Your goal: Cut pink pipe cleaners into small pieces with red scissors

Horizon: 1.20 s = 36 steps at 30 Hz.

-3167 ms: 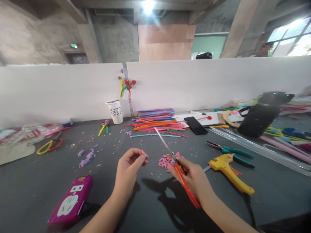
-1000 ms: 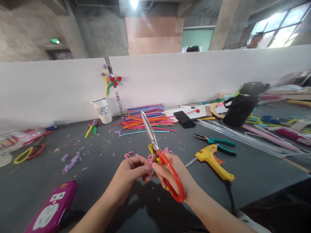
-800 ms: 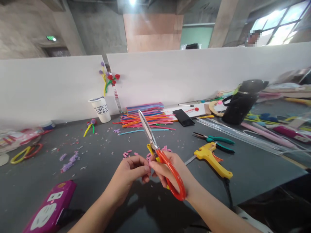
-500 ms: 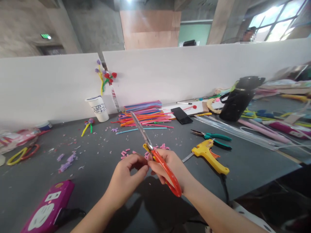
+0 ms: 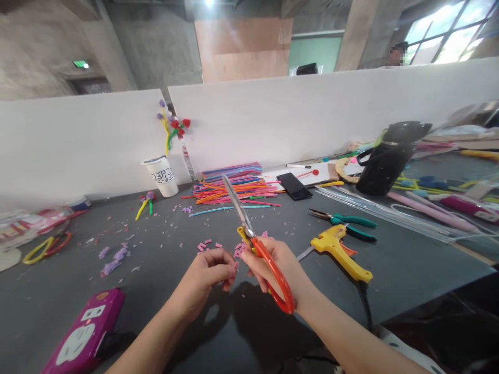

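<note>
My left hand (image 5: 212,275) is closed in a pinch, with a small pink piece (image 5: 236,265) at its fingertips. In my right hand (image 5: 278,262) are scissors (image 5: 268,259) with a red handle, their blades pointing up and away from me. A yellow piece (image 5: 242,232) with a rolled-looking end sticks out beside the scissors' pivot; its other end is hidden by the hand. Short pink cut pieces (image 5: 208,241) lie on the table just beyond both hands. The hands are close together but apart.
Purple fluff (image 5: 115,259) and a magenta power box (image 5: 86,330) lie left. Coloured pipe cleaners (image 5: 234,189) and a paper cup (image 5: 161,176) stand behind. To the right are a yellow glue gun (image 5: 339,249), green-handled pliers (image 5: 353,222), a phone (image 5: 294,186) and a black jug (image 5: 390,161).
My left hand has drawn slightly away from the right, opening a gap between them, and the pink piece at its fingertips now shows. The scissors stay in my right hand. The view has shifted slightly.
</note>
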### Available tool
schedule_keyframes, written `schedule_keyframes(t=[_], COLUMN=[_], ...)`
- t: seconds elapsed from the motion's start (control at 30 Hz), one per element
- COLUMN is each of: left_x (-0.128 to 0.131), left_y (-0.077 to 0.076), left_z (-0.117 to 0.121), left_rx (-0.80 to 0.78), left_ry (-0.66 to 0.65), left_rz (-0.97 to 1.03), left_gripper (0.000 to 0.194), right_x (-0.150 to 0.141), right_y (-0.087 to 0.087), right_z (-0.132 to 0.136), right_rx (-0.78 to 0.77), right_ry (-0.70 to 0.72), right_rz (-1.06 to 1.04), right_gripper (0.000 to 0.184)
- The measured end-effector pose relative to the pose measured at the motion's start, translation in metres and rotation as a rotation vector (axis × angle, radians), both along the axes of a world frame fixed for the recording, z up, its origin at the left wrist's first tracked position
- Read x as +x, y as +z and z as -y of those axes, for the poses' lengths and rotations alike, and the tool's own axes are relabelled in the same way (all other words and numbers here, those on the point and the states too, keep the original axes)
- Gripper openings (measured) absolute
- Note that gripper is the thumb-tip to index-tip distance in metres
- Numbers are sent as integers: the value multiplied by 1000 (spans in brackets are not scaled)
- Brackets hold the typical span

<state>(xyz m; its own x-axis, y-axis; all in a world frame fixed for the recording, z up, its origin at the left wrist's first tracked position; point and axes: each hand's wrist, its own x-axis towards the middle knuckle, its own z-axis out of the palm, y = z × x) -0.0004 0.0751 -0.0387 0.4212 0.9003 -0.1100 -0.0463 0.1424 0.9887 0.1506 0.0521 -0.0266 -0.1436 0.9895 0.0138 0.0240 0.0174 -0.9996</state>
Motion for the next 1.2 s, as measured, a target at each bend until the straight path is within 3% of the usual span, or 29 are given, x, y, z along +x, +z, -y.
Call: schedule_keyframes(t=[0.27, 0.47, 0.6, 0.77, 0.97, 1.2], left_x=[4, 8, 8, 2, -5, -7], left_y=[3, 1, 2, 5, 8, 10], left_z=[4, 6, 6, 1, -2, -1], left_rx=[153, 135, 131, 144, 83, 70], left_ry=[44, 35, 33, 207, 323, 345], left_rz=[-87, -133, -120, 73, 308, 412], left_gripper=[11, 9, 6, 5, 6, 4], right_x=[0, 1, 2, 8, 12, 18], right_y=[2, -2, -4, -2, -9, -7], right_z=[2, 1, -4, -11, -3, 9], right_rx=[-28, 23, 119, 232, 109, 342], right_ry=[-3, 9, -30, -132, 97, -108], right_rz=[23, 79, 241, 444, 304, 824], right_gripper=[11, 11, 11, 13, 12, 23])
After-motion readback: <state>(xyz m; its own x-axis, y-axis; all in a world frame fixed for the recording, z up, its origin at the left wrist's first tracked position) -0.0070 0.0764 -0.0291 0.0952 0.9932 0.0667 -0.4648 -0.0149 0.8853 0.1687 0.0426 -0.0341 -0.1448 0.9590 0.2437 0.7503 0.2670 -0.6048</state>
